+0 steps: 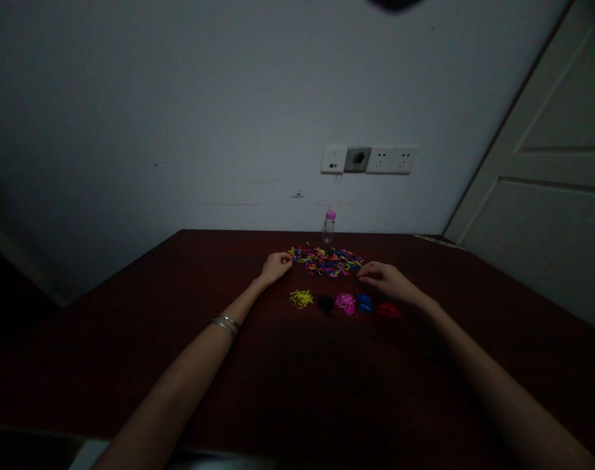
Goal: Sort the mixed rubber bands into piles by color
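Note:
A loose pile of small multicoloured rubber bands lies toward the back of the dark red table. My left hand rests at the pile's left edge with its fingers curled in; what they hold, if anything, is too small to make out. Just off the right edge, my right hand has thumb and fingertips brought together, and their contents cannot be seen. Closer to me runs a row of single-colour heaps: yellow bands, black bands, pink bands, blue bands and red bands.
Behind the pile a clear bottle with a pink top stands upright near the wall. Sockets are set in the wall above it. A white panelled door is at the right. The table's front edge shows below.

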Demonstrator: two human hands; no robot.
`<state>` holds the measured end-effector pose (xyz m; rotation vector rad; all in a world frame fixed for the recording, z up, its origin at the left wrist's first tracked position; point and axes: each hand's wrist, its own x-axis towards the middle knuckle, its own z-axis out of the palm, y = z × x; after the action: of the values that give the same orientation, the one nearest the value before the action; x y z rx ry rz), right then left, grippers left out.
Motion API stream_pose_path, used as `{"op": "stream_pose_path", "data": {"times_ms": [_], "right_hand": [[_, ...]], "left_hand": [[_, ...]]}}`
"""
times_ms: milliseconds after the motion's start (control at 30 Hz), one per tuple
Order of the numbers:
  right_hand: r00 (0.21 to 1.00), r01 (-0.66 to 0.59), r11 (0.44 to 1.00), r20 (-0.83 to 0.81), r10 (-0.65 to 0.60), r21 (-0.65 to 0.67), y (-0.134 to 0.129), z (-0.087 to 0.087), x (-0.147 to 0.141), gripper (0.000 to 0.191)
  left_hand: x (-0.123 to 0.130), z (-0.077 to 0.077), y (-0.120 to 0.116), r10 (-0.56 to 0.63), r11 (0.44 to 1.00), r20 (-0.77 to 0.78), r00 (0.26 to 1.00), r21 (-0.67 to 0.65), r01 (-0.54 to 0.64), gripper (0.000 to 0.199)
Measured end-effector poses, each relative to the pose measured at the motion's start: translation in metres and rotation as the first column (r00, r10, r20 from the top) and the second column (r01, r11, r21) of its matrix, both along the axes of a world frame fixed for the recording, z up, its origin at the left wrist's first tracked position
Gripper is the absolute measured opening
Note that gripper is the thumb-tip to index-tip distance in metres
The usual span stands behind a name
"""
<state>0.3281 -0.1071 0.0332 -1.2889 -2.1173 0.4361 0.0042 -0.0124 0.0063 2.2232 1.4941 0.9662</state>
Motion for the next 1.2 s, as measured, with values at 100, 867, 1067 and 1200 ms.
{"op": "stream_pose_path", "data": {"times_ms": [100,867,1067,1200], "right_hand": [[0.986,0.166,0.986,-0.005,-0.166,0.023,0.005,-0.007,0.023,0.027],[0.942,0.33,0.938,0.033,-0.335,0.109,0.02,-0.046,0.052,0.023],[0.944,0.321,0.938,0.04,-0.328,0.131,0.021,-0.048,0.051,0.025],[0.943,0.323,0.937,0.041,-0.331,0.133,0.021,-0.049,0.051,0.024]], "left_hand": [[0.008,0.004,-0.005,-0.048,0.998,-0.073,0.996,0.035,0.051,0.026],[0.04,0.021,-0.034,-0.156,0.986,-0.372,0.915,-0.007,0.165,0.02],[0.04,0.018,-0.033,-0.162,0.981,-0.436,0.885,0.028,0.194,0.023],[0.041,0.02,-0.036,-0.163,0.976,-0.495,0.853,0.043,0.211,0.026]]}}
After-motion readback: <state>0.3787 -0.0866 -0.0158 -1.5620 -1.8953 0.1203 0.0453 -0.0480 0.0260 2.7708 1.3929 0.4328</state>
